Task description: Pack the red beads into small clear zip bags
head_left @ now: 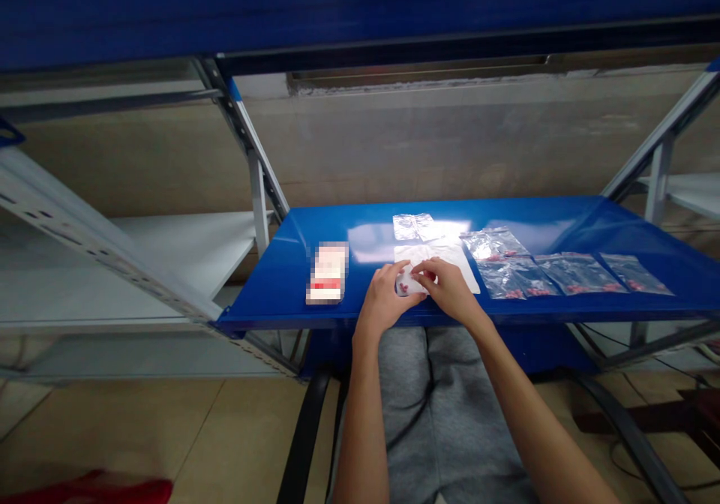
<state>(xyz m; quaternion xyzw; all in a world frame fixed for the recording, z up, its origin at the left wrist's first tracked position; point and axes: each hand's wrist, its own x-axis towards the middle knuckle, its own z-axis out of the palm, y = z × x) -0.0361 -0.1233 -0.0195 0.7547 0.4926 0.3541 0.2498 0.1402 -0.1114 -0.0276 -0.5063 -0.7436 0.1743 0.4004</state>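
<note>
My left hand [384, 299] and my right hand [448, 286] meet over the front edge of a blue shelf [292, 264]. Both pinch a small clear plastic bag [406, 283] with something red inside. The bag rests on a white sheet [450, 255] lying on the shelf. My fingers are curled around the bag's edges, so most of it is hidden.
Several clear bags with red bits [509, 268] lie in a row to the right, out to a far one [634, 273]. Two empty-looking bags [413, 226] sit behind the sheet. A blurred white and red packet [327, 271] lies to the left. Grey shelf uprights [256, 159] flank the shelf.
</note>
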